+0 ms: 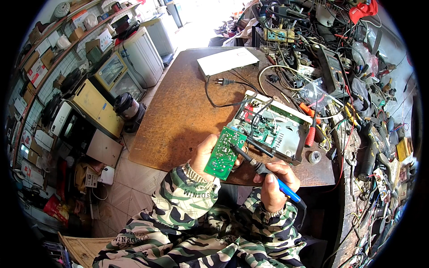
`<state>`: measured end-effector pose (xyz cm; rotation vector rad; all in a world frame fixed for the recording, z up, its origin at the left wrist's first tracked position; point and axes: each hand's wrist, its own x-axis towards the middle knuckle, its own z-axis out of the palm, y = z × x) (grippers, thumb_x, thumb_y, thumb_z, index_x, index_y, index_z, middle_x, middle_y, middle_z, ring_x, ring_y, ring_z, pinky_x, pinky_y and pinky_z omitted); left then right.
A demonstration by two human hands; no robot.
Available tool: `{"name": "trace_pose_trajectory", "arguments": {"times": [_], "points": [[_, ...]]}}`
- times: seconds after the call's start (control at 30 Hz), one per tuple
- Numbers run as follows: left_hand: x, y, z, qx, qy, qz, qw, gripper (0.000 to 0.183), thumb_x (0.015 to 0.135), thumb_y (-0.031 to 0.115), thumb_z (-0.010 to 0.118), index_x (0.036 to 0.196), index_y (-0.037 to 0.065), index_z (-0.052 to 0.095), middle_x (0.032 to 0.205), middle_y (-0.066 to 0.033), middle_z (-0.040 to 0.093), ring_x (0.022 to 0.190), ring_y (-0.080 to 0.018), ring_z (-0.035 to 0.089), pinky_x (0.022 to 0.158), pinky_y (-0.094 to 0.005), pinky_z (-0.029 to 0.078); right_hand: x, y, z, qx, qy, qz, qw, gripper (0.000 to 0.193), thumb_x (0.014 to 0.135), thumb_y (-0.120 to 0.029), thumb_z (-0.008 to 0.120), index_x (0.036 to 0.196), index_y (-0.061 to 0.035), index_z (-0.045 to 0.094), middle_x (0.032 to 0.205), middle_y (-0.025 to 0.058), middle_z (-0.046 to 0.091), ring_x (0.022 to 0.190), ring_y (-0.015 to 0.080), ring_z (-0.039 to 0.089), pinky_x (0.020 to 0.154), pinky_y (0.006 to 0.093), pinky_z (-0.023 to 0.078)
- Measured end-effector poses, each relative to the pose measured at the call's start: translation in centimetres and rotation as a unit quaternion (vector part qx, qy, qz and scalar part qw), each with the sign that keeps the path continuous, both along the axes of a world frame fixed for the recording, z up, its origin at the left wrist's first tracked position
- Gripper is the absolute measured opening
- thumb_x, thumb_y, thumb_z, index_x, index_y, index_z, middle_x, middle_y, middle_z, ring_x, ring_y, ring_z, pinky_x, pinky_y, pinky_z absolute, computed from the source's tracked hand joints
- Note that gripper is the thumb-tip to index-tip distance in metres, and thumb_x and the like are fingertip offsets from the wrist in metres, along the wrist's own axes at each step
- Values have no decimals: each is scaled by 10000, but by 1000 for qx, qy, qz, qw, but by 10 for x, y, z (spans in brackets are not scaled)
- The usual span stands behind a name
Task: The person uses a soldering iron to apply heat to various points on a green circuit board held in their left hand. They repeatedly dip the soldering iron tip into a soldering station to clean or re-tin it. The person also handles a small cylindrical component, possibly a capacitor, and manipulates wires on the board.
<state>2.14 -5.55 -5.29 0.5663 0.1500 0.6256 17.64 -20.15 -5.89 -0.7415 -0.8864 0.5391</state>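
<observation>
My left hand (203, 156) is closed on the edge of a green circuit board (219, 161), which is tilted up with its soldered side in view. In my right hand (278, 185) is a soldering iron (289, 191) with a blue handle and a dark barrel. Its tip reaches the upper right part of the board; whether it touches a joint I cannot tell. Just behind the board lies an opened metal device case (286, 134) with another green circuit board (263, 134) and wires inside. Part of my left fingers is hidden by the board.
A white metal cover (228, 61) and a power plug (225, 81) on a black cord lie farther back on the brown wooden table (165, 116). To the right are a red-handled screwdriver (310, 135), a small round tin (314, 157), a multimeter (333, 71) and heaped cables and tools.
</observation>
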Motion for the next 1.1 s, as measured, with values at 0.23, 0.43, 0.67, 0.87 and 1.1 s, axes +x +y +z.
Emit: {"name": "trace_pose_trajectory", "arguments": {"times": [0.23,0.43,0.67,0.87,1.1], "points": [[-1,1,-3,-1,-6,-8,1000,676,1010,527,505,1340,-61,557,1189,-205,669,1075,-346,658,778,-442,594,0,0,0,-3,-2,-1,1000,210,926,-99,708,1072,47,669,905,117,647,744,174,682,683,284,544],[-2,1,-3,-12,28,10,999,663,1017,520,490,1347,-51,559,1201,-211,669,1089,-347,658,777,-452,588,-1,0,0,-4,3,-9,1000,205,924,-86,702,1074,49,670,908,115,646,738,173,683,686,284,548],[0,-4,3,-9,74,35,997,522,1058,464,458,1290,22,609,1154,-118,709,919,-239,718,756,-413,632,-1,1,0,-6,19,-10,1000,204,922,-89,715,1065,52,675,910,112,640,726,172,683,676,281,553],[-1,-3,6,2,80,23,997,521,1061,465,453,1284,23,613,1136,-116,713,907,-238,719,752,-411,630,-1,3,-1,5,7,-13,1000,206,923,-93,720,1061,53,675,919,114,639,724,171,686,671,279,557],[-2,-2,2,20,74,33,996,556,1057,490,457,1303,12,600,1163,-128,706,941,-245,716,761,-413,630,-1,2,-3,9,10,-12,1000,221,931,-110,719,1067,56,668,925,119,636,723,173,685,658,279,552]]}}
